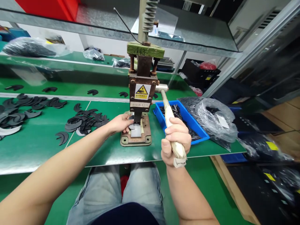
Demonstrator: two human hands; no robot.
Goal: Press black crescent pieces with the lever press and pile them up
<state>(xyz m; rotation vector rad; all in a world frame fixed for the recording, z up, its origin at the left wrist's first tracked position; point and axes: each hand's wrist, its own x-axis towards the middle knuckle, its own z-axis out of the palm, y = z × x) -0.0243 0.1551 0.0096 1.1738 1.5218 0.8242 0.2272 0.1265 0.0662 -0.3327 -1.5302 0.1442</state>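
A hand-operated press (142,82) with a warning label stands on the green bench in front of me. My right hand (177,139) is wrapped round its lever (168,114), whose grip is bound in pale tape. At the base of the press, my left hand (122,122) pinches a dark curved piece (131,122) beside the ram. Fingers hide much of that piece. A light metal plate (136,131) lies on the press base under the ram. Left of my hand is a pile of black crescent-shaped pieces (86,120).
A blue tray (205,137) of small black parts sits right of the press, beside a clear plastic bag (214,117). More crescent pieces (16,114) lie far left. Several dark pieces sit along the green strip behind. A metal shelf (105,34) with a red bin (51,9) spans above.
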